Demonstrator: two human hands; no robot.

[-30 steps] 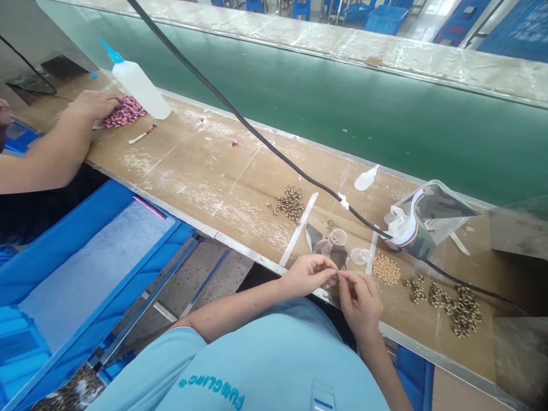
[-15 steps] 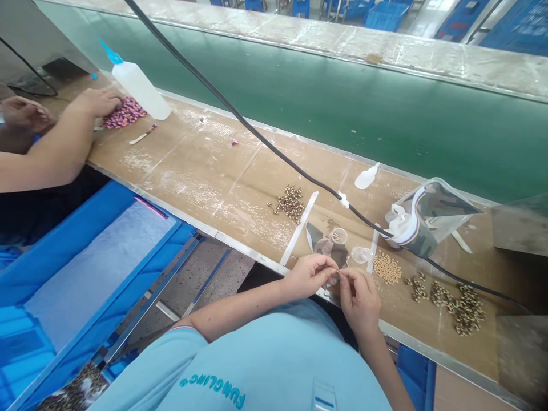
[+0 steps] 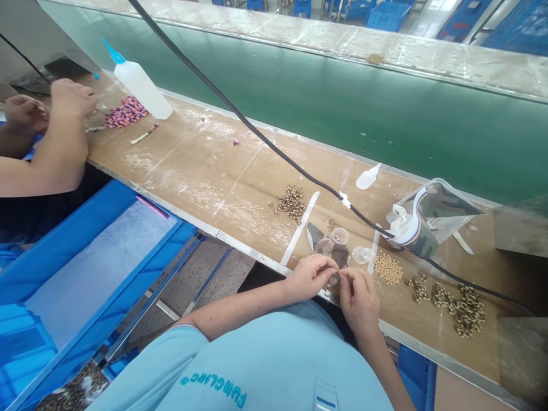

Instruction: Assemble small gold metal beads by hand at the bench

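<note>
My left hand and my right hand meet at the table's front edge, fingertips pinched together. Whatever they hold between them is too small to name. Just beyond lie a dark cloth-like piece, a small clear round cup and a clear lid-like dish. Right of my right hand is a patch of small tan beads. Farther right lie piles of small brassy metal pieces. A similar pile of dark brassy pieces sits beyond my left hand, left of a white tape strip.
A black cable crosses above the table. At the right stands an open camouflage-patterned pouch. At the left, a co-worker's hand is near a pink and purple heap and a white bottle. A blue bin stands below.
The co-worker's hand has drawn back left from the pink and purple heap. My own hands stay pinched together in nearly the same place.
</note>
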